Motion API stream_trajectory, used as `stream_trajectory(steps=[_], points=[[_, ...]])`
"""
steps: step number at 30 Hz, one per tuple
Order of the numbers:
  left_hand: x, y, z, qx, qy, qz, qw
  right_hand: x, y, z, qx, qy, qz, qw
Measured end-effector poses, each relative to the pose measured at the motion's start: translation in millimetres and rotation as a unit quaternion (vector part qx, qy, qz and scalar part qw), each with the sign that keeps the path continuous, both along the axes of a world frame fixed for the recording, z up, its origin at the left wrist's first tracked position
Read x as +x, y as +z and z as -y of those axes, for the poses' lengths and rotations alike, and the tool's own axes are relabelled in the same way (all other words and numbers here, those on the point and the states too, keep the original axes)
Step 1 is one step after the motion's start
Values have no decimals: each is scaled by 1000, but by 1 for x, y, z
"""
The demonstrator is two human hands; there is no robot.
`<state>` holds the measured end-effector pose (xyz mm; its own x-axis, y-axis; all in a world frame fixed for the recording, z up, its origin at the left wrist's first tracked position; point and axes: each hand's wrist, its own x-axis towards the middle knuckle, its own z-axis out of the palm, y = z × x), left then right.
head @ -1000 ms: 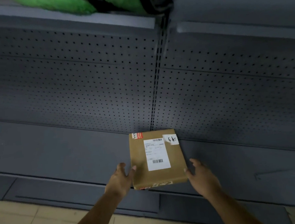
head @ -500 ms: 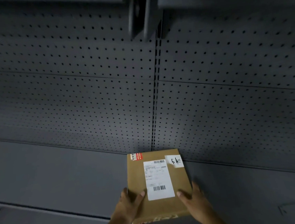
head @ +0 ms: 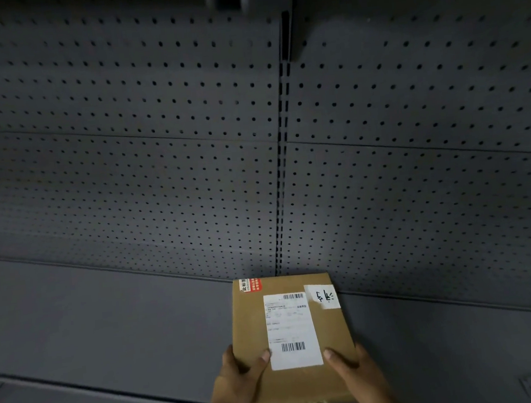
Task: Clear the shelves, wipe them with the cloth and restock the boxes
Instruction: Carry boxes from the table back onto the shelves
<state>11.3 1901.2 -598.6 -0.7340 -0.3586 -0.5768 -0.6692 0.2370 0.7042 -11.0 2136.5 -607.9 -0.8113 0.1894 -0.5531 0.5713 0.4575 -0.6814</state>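
Brown cardboard parcel point(head: 292, 337) is held between both hands, long axis running straight away from them toward the pegboard back panel point(head: 127, 181). Left hand point(head: 238, 383) grips the near left corner, thumb on top; right hand point(head: 352, 370) does the same on the near right. Neither is nearer. Far end about meets the panel at the slotted upright point(head: 282, 167). Grey shelf point(head: 108, 327) runs out either side of the hands. Can't tell if the parcel is fully down. Likely little push left.

Both hands, left hand point(head: 239, 380) and right hand point(head: 356, 370), grip a cardboard box point(head: 252, 324) on the shelf point(head: 108, 327).
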Motion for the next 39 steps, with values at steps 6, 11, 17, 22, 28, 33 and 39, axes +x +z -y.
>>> stream_trajectory(steps=[6, 11, 17, 22, 28, 33, 39], points=[[22, 39, 1, 12, 1, -47, 999, 29, 19, -1, -10, -52, -2, 999], [46, 98, -1, 27, -30, -56, 998, 65, 79, 3, -4, -85, -45, 995], [75, 148, 3, 44, -55, -78, 994, 107, 155, 3, 6, -103, -48, 994], [106, 197, 2, 53, -83, -115, 988, 154, 197, 1, 11, -133, -68, 989], [143, 230, -1, 49, -150, -138, 978, 221, 252, 3, 9, -208, -93, 974], [173, 261, -22, 71, -207, -142, 965, 286, 283, -5, 27, -278, -127, 952], [212, 286, -71, 103, -295, -164, 936, 365, 312, -37, 6, -325, -158, 932]])
